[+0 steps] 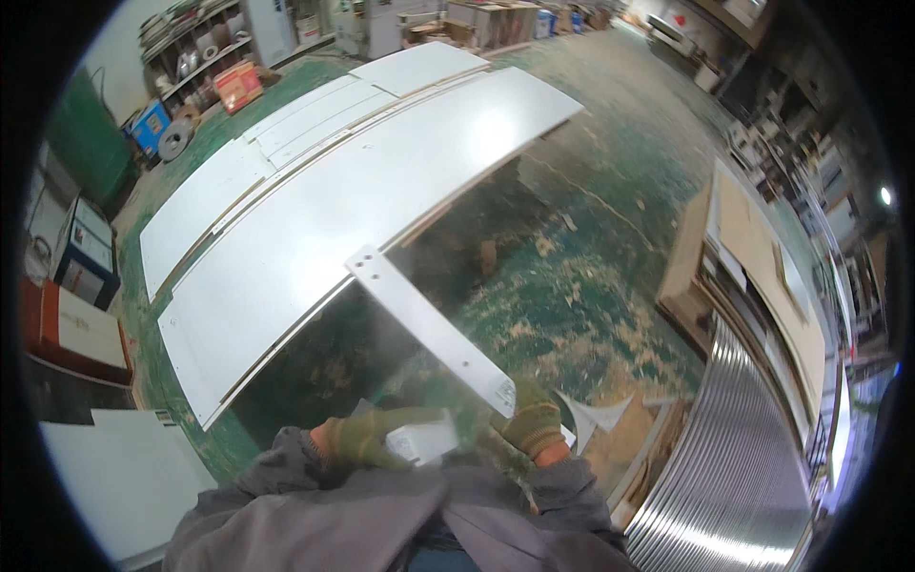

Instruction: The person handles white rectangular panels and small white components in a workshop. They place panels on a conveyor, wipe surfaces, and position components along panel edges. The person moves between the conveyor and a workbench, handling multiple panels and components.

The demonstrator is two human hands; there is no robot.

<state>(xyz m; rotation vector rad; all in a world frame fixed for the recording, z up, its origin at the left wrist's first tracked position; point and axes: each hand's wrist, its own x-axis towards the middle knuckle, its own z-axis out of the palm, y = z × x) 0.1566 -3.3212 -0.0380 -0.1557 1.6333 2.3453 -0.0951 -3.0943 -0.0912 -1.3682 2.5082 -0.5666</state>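
Note:
A long narrow white board (429, 319) with several small holes slants away from me, its far end overlapping the edge of a wide white panel (381, 181). Its near end sits in my right hand (534, 422), which wears a green work glove and is closed on that end. My left hand (367, 437), in the same kind of glove, is closed around a small white block-like piece (422, 440). Motion blurs this piece, so its kind cannot be made out. It is apart from the board, to the left of its near end.
More white panels (315, 119) lie beyond the wide one. Stacked boards (753, 257) and a ribbed shiny sheet (729, 448) stand at the right. White sheets (124, 477) and boxes (81, 334) line the left. Scraps lie on the worn green floor (572, 286); shelves (195, 57) stand far left.

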